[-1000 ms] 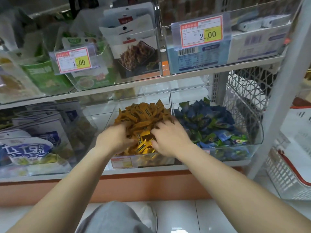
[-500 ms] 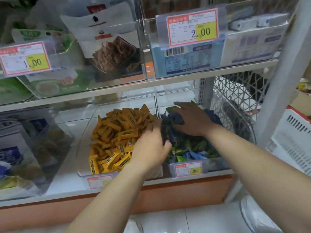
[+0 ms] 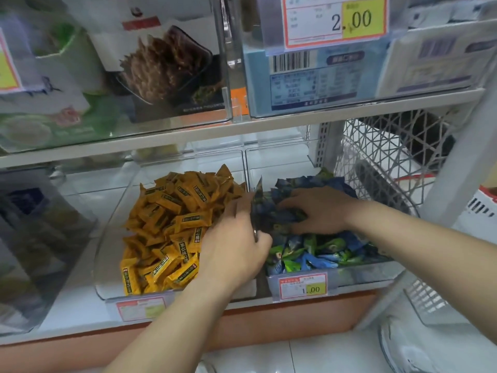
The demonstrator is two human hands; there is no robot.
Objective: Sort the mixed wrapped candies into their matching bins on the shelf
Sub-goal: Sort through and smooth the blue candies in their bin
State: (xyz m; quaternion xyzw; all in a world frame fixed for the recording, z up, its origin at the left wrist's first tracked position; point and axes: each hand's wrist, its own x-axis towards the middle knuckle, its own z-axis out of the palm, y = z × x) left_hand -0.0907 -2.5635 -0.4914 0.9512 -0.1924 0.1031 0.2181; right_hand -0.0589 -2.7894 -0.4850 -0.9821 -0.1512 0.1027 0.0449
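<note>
left hand (image 3: 234,249): fingers together against orange rectangular wrapped candies (image 3: 172,211), grasp unclear | right hand (image 3: 320,211): fingers curled round dark blue crinkly wrapped candies (image 3: 274,208) in clear plastic bin (image 3: 363,273)

Capped overhead by the upper shelf board (image 3: 242,127), reachable from the front only. Split by a clear wall (image 3: 246,168) between the left bin (image 3: 107,251) and the right bin (image 3: 363,275). Left bare at the back behind the yellow candies (image 3: 172,227) and the blue candies (image 3: 317,250). Hemmed on the right by a white mesh basket (image 3: 376,157) and the shelf post (image 3: 462,162).
</note>
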